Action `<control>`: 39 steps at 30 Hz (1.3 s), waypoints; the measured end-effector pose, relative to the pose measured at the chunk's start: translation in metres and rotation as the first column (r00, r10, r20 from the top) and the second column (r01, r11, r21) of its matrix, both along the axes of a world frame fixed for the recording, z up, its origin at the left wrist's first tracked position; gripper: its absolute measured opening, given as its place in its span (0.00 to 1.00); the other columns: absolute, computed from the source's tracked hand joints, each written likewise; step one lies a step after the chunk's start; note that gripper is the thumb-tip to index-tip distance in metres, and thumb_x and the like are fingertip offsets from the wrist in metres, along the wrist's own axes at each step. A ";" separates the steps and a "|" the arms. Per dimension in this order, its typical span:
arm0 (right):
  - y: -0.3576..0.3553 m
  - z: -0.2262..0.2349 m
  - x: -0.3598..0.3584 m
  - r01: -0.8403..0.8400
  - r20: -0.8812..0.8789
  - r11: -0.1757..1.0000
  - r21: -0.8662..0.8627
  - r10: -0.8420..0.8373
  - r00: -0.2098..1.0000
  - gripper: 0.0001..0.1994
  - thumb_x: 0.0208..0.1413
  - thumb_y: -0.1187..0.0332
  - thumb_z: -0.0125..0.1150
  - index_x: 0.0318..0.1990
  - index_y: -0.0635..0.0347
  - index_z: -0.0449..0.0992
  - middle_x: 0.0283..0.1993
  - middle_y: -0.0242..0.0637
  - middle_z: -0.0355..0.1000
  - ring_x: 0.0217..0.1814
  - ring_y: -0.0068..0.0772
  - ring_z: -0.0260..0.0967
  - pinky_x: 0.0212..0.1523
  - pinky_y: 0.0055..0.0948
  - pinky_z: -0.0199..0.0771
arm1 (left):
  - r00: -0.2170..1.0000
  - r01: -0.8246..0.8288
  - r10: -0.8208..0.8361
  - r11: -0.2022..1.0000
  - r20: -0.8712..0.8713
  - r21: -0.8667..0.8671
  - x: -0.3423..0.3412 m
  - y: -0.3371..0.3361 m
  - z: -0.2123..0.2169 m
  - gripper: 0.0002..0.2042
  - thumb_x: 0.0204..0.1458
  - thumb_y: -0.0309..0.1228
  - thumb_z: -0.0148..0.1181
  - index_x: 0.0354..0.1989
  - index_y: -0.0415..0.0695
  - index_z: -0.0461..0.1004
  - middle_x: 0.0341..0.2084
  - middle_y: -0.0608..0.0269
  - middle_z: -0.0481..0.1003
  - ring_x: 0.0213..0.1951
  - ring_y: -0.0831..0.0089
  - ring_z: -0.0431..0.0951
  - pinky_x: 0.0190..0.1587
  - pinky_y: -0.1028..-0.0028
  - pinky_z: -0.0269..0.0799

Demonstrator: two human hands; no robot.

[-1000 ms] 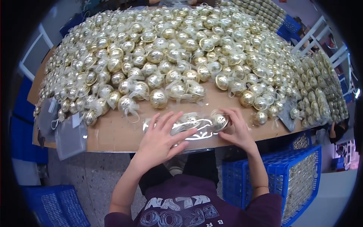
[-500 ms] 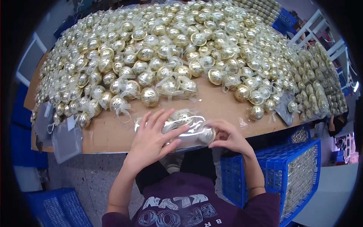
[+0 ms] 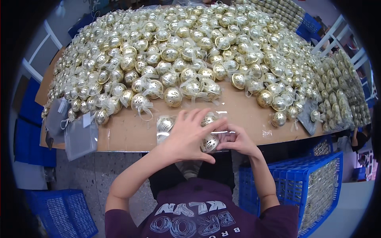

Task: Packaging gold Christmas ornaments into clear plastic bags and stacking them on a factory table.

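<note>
A clear plastic bag (image 3: 162,137) lies at the near edge of the table, with several gold bell-like balls inside it. One ball (image 3: 165,123) shows at the bag's left end, another (image 3: 209,142) between my hands. My left hand (image 3: 189,133) rests across the top of the bag, fingers spread out. At the bag's right end, my right hand (image 3: 240,141) has thumb and fingers bent together on the plastic by the last ball. Part of the bag is hidden beneath my left hand.
A large heap of gold balls with pale ribbons (image 3: 170,53) covers most of the cardboard-topped table (image 3: 127,135). Flat clear bags (image 3: 81,137) lie at the left edge. Packed balls stand stacked at right (image 3: 337,99). Blue crates (image 3: 293,170) stand low on the right, another (image 3: 63,214) low left.
My left hand has slid right along the bag, uncovering balls at its left end. My right hand stays at the bag's right end. The whole view has shifted slightly.
</note>
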State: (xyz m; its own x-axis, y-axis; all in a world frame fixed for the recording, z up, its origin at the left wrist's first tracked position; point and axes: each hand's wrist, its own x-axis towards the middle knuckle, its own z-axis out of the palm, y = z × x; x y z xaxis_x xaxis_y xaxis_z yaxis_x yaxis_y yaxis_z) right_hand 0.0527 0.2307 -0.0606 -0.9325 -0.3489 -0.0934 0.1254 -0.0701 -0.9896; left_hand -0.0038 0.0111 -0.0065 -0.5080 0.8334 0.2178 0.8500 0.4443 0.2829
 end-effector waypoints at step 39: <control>-0.022 0.168 -0.043 0.284 -0.639 0.717 0.636 0.284 0.715 0.09 0.44 0.68 0.69 0.35 0.59 0.79 0.35 0.35 0.74 0.40 0.34 0.71 0.43 0.31 0.69 | 0.902 -0.321 -0.309 -0.013 0.301 0.947 -0.008 0.022 0.003 0.19 0.48 0.14 0.57 0.35 0.47 0.52 0.27 0.64 0.70 0.41 0.72 0.71 0.56 0.62 0.62</control>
